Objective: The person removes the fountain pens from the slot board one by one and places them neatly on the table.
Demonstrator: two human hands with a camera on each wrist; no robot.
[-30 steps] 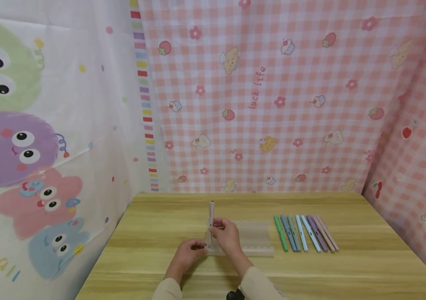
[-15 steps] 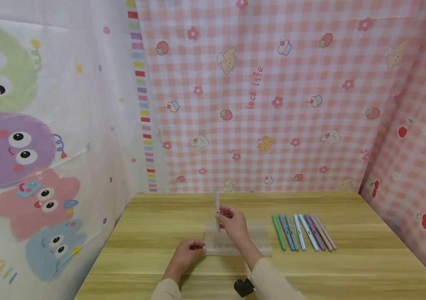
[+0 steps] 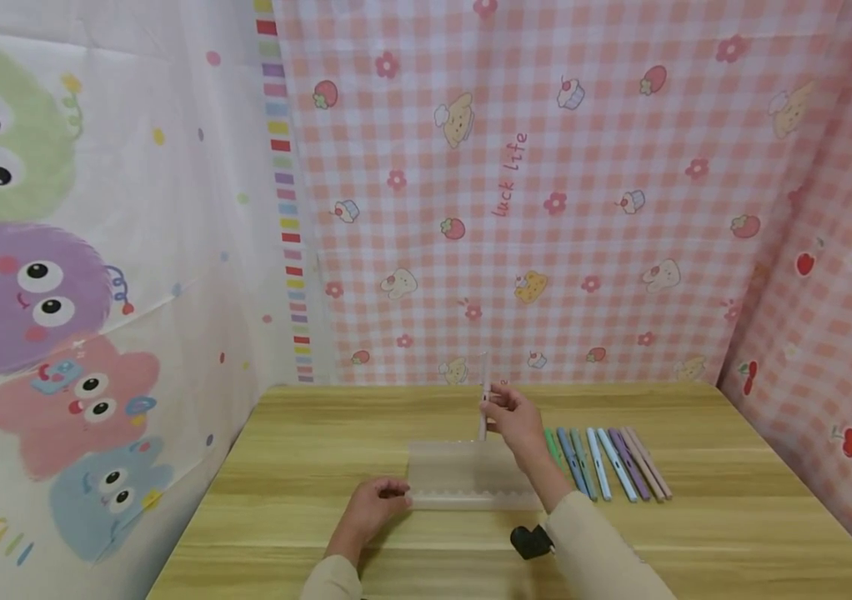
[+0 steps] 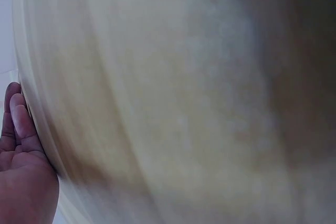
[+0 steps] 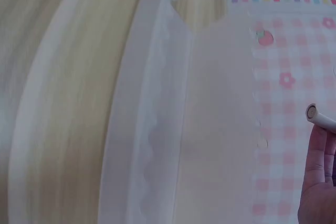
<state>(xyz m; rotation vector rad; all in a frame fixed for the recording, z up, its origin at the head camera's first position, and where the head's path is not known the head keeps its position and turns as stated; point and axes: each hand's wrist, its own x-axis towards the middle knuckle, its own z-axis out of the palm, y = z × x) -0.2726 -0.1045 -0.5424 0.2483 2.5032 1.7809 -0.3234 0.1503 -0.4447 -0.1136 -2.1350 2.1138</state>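
In the head view my right hand (image 3: pixel 516 425) pinches a pale pinkish pen (image 3: pixel 483 412) upright between thumb and fingers, above the back edge of a translucent pen rack (image 3: pixel 463 502). The right wrist view shows one round end of this pen (image 5: pixel 321 119) past the fingertips. My left hand (image 3: pixel 373 508) rests on the table and holds the rack's left end between thumb and fingers. A row of scalloped notches runs along the rack's front strip (image 5: pixel 139 103), with a flat sheet behind it. The left wrist view catches only part of the left hand (image 4: pixel 26 166).
Right of the rack lie several capped pens in a row: green (image 3: pixel 552 446), blue (image 3: pixel 574 467), light blue (image 3: pixel 618 467), purple (image 3: pixel 630 467) and pinkish ones (image 3: pixel 651 471). The right forearm partly covers the green one. Patterned curtains (image 3: pixel 546 250) surround the wooden table (image 3: pixel 283 467).
My right hand has lifted the pen from the rack's left end and carried it up and to the right. The left hand has stayed at the rack's left end.
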